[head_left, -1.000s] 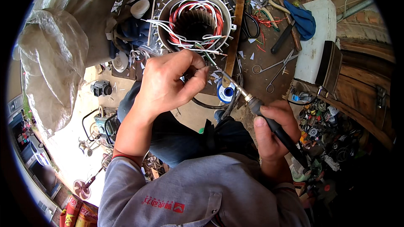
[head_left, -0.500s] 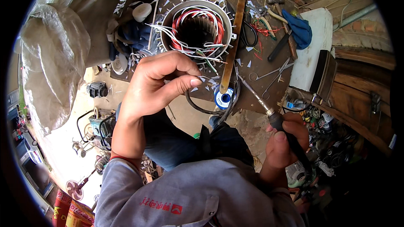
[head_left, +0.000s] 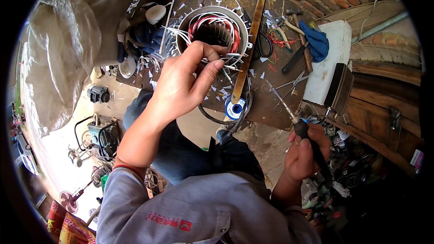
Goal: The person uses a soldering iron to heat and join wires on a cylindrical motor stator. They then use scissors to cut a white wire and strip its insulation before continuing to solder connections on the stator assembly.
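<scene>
A round metal motor stator (head_left: pixel 245 30) stands on the bench, with red and white wires (head_left: pixel 236 34) coiled inside it and pale lead ends at its near rim. Over that rim my left hand (head_left: pixel 181 81) is closed in a pinch on a thin wire, close beside the lead ends; its fingers partly cover them. Lower right, my right hand (head_left: pixel 304 156) grips the dark handle of a soldering iron (head_left: pixel 301 128), its metal tip pointing up and left, apart from the wires. A blue and white spool (head_left: pixel 229 114) sits at the bench's front edge.
A flat yellowish strip (head_left: pixel 250 45) lies beside the stator. Scissors (head_left: pixel 296 83), a hammer (head_left: pixel 306 54) and a blue cloth (head_left: pixel 315 40) are to the right. Black cable (head_left: pixel 210 114) loops below the bench edge. Plastic sheeting (head_left: pixel 68 63) hangs at left.
My left hand has moved up and forward, from in front of the stator to over its near rim among the lead ends. My right hand still holds the soldering iron, slightly lower in view.
</scene>
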Action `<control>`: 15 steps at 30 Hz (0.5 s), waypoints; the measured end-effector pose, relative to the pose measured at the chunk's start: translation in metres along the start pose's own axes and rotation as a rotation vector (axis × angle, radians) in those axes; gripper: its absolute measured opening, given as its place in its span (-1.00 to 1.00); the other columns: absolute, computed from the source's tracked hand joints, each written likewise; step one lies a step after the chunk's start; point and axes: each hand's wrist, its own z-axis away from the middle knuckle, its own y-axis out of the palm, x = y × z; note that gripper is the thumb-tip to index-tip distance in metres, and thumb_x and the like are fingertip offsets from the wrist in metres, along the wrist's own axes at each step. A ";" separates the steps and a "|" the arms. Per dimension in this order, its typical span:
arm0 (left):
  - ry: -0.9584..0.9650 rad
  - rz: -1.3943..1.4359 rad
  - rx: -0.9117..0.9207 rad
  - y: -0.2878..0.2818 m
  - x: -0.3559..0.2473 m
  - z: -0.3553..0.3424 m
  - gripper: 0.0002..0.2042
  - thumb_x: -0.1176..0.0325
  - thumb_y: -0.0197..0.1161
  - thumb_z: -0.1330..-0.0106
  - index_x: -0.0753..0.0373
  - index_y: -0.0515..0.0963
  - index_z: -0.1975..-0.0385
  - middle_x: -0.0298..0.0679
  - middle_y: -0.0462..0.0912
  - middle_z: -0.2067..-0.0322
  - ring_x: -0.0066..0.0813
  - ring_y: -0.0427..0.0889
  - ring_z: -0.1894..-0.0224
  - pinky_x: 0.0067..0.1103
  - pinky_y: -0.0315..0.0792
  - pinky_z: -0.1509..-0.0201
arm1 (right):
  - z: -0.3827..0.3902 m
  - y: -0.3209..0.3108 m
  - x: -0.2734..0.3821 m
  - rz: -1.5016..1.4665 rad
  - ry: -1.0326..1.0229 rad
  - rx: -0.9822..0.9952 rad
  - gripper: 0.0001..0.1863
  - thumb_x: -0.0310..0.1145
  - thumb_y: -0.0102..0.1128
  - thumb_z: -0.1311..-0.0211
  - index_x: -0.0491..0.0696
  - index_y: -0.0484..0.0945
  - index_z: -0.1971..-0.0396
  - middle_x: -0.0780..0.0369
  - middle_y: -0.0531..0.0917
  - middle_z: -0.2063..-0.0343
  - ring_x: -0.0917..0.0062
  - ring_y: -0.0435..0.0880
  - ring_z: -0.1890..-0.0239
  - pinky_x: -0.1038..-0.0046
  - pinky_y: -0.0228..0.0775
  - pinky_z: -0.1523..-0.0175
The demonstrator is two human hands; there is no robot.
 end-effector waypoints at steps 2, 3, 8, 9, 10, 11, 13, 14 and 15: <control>-0.047 -0.097 0.071 -0.002 -0.003 0.000 -0.90 0.51 0.20 -0.41 0.34 0.43 0.33 -0.12 0.72 0.15 -0.72 0.52 0.46 -0.67 0.43 0.40 | -0.002 -0.002 -0.002 -0.008 -0.013 0.000 -0.70 -0.44 0.21 -0.20 -0.26 0.47 0.12 0.01 0.50 0.33 0.43 0.53 0.43 0.45 0.46 0.29; -0.071 -0.145 0.107 -0.004 -0.004 0.000 -0.90 0.51 0.20 -0.40 0.33 0.43 0.33 -0.13 0.73 0.18 -0.71 0.53 0.45 -0.65 0.45 0.38 | -0.002 -0.003 -0.002 -0.015 -0.015 -0.002 -0.70 -0.44 0.21 -0.20 -0.27 0.47 0.11 0.01 0.50 0.33 0.43 0.53 0.43 0.44 0.46 0.29; 0.020 -0.254 0.130 -0.006 -0.002 0.000 -0.90 0.51 0.23 -0.36 0.35 0.44 0.33 -0.11 0.74 0.26 -0.37 0.72 0.34 -0.53 0.52 0.28 | -0.003 -0.006 -0.004 -0.040 -0.007 -0.011 -0.71 -0.46 0.20 -0.18 -0.28 0.47 0.12 -0.01 0.50 0.33 0.41 0.52 0.42 0.43 0.46 0.30; -0.002 -0.269 0.136 -0.007 -0.005 0.000 -0.90 0.52 0.23 -0.36 0.35 0.44 0.33 -0.12 0.73 0.26 -0.34 0.72 0.33 -0.52 0.53 0.28 | -0.002 -0.007 -0.005 -0.038 -0.004 -0.012 -0.71 -0.47 0.19 -0.17 -0.28 0.48 0.13 -0.01 0.50 0.34 0.40 0.52 0.42 0.43 0.46 0.30; -0.022 -0.285 0.141 -0.007 -0.006 -0.001 -0.90 0.52 0.23 -0.36 0.35 0.44 0.33 -0.12 0.73 0.26 -0.30 0.73 0.33 -0.51 0.53 0.27 | -0.003 -0.007 -0.006 -0.037 -0.002 -0.012 -0.71 -0.47 0.19 -0.17 -0.28 0.48 0.13 -0.01 0.50 0.34 0.40 0.52 0.42 0.43 0.46 0.31; 0.010 -0.284 0.128 -0.006 -0.005 -0.001 -0.90 0.52 0.23 -0.36 0.35 0.44 0.33 -0.13 0.74 0.26 -0.34 0.72 0.35 -0.52 0.53 0.29 | -0.003 -0.007 -0.006 -0.033 -0.003 -0.014 -0.71 -0.47 0.20 -0.16 -0.28 0.48 0.14 0.00 0.50 0.34 0.40 0.51 0.41 0.43 0.46 0.31; 0.075 -0.282 0.105 -0.003 0.000 -0.001 -0.90 0.52 0.24 -0.36 0.34 0.44 0.33 -0.15 0.74 0.25 -0.43 0.70 0.40 -0.55 0.52 0.33 | -0.003 -0.008 -0.007 -0.024 -0.005 -0.020 -0.71 -0.47 0.20 -0.15 -0.27 0.48 0.14 0.01 0.50 0.35 0.39 0.51 0.41 0.42 0.46 0.32; 0.060 -0.239 0.089 -0.003 0.000 -0.001 -0.91 0.52 0.23 -0.37 0.34 0.44 0.33 -0.15 0.74 0.24 -0.47 0.67 0.43 -0.57 0.51 0.35 | -0.002 -0.008 -0.008 -0.018 -0.004 -0.034 -0.71 -0.47 0.20 -0.15 -0.27 0.48 0.15 0.01 0.50 0.35 0.39 0.50 0.41 0.41 0.46 0.32; 0.045 -0.196 0.073 -0.002 0.000 0.000 -0.91 0.52 0.23 -0.37 0.34 0.44 0.33 -0.15 0.74 0.24 -0.51 0.65 0.46 -0.58 0.50 0.38 | -0.001 -0.008 -0.009 -0.012 -0.003 -0.049 -0.71 -0.47 0.20 -0.15 -0.27 0.48 0.15 0.02 0.49 0.36 0.39 0.50 0.41 0.40 0.46 0.32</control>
